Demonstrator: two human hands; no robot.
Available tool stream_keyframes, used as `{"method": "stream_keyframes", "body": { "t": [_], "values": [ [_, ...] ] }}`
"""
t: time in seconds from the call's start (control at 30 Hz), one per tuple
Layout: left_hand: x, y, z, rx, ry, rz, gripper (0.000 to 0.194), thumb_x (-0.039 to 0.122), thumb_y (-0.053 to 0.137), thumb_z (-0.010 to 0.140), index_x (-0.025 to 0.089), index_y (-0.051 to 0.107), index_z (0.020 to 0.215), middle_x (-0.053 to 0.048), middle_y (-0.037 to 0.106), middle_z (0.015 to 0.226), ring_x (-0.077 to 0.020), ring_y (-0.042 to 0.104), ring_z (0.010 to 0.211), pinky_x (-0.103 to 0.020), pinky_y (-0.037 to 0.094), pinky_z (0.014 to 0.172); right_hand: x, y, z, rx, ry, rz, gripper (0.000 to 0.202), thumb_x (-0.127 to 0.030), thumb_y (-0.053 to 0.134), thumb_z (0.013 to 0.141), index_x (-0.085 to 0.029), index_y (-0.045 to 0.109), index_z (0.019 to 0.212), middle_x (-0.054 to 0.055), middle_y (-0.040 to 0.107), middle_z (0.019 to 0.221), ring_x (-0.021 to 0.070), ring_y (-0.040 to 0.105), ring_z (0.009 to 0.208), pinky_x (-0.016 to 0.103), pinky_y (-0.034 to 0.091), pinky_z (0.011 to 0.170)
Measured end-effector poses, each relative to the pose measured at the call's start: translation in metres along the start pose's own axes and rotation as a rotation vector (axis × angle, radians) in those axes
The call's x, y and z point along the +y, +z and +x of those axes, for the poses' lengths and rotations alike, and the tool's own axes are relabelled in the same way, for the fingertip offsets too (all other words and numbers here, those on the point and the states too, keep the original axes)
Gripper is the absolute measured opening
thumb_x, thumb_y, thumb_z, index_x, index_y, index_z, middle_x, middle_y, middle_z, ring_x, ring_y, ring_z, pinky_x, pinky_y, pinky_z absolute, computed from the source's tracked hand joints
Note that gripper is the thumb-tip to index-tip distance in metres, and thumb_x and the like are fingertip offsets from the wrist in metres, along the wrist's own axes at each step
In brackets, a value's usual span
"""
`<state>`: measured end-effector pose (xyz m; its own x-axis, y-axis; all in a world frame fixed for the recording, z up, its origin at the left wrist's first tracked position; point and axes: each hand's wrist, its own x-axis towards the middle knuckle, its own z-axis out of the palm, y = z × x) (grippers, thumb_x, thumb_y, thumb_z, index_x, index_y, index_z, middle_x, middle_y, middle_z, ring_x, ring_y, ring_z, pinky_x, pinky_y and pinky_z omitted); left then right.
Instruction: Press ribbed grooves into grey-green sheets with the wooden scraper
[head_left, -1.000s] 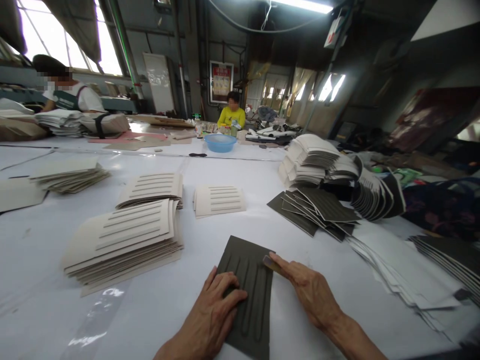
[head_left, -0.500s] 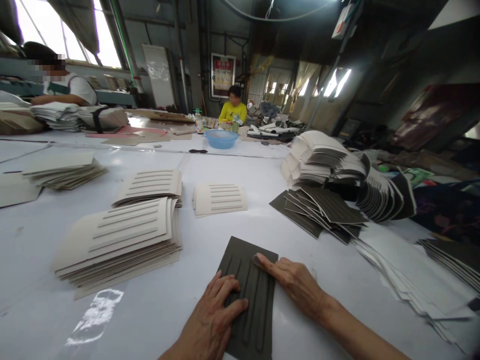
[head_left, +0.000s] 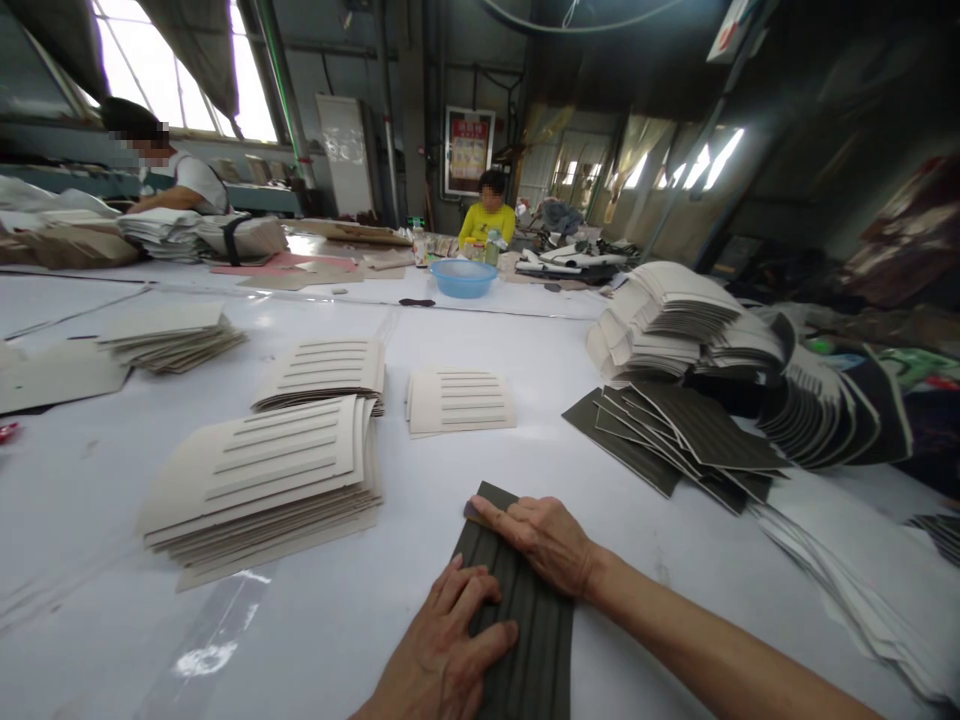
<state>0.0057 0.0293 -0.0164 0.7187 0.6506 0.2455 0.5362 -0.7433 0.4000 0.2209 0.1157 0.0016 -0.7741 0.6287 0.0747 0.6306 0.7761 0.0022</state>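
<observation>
A dark grey-green panel [head_left: 536,645] with raised lengthwise ribs lies on the white table in front of me. My left hand [head_left: 448,640] rests on its left side, fingers spread and pressing down. Across the panel's far end reaches my right hand [head_left: 551,545], fingers closed on a small flat piece [head_left: 475,514] pressed against the far left corner. Most of that piece is covered by the fingers, and its kind cannot be made out. The near end of the panel runs out of view.
Stacks of cream ribbed panels [head_left: 262,480] stand to the left, with a smaller stack [head_left: 461,402] ahead. Dark panels [head_left: 675,430], a curved cream pile [head_left: 667,310] and white sheets [head_left: 862,570] lie right. A blue basin [head_left: 463,280] stands farther back; two people sit beyond.
My right hand has moved left across the panel's far end, taking the small piece to the left corner. The left hand stays pressed on the panel. The view has turned slightly left.
</observation>
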Motion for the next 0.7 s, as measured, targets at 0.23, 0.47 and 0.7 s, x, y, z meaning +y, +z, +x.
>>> {"method": "stream_keyframes", "body": {
  "t": [0.23, 0.47, 0.7],
  "values": [
    [0.007, -0.003, 0.001, -0.020, -0.066, -0.014, 0.070, -0.004, 0.047, 0.062, 0.032, 0.054, 0.121, -0.006, 0.048, 0.124, -0.0263, 0.041, 0.126, -0.057, 0.028, 0.115, 0.053, 0.000, 0.011, 0.008, 0.336, -0.096, 0.054, -0.010, 0.041, 0.095, -0.020, 0.039, 0.148, 0.007, 0.072, 0.089, 0.0203, 0.066, 0.081, 0.029, 0.046, 0.072],
    [0.006, 0.006, -0.004, 0.026, -0.068, 0.009, 0.074, -0.005, 0.048, 0.058, 0.032, 0.054, 0.122, -0.005, 0.047, 0.124, -0.0277, 0.038, 0.127, -0.058, 0.028, 0.115, 0.047, -0.009, -0.056, 0.072, 0.495, -0.100, 0.047, -0.022, 0.030, 0.103, -0.026, 0.034, 0.150, 0.006, 0.072, 0.108, 0.0170, 0.068, 0.083, 0.027, 0.050, 0.074],
    [0.002, 0.008, -0.004, 0.041, -0.062, 0.009, 0.070, -0.004, 0.049, 0.058, 0.032, 0.056, 0.118, -0.005, 0.047, 0.123, -0.0270, 0.037, 0.127, -0.056, 0.027, 0.116, 0.009, -0.004, -0.106, 0.048, 0.188, 0.027, 0.049, -0.016, 0.040, 0.100, -0.020, 0.036, 0.149, 0.001, 0.070, 0.084, 0.0141, 0.065, 0.071, 0.024, 0.049, 0.067]
  ]
}}
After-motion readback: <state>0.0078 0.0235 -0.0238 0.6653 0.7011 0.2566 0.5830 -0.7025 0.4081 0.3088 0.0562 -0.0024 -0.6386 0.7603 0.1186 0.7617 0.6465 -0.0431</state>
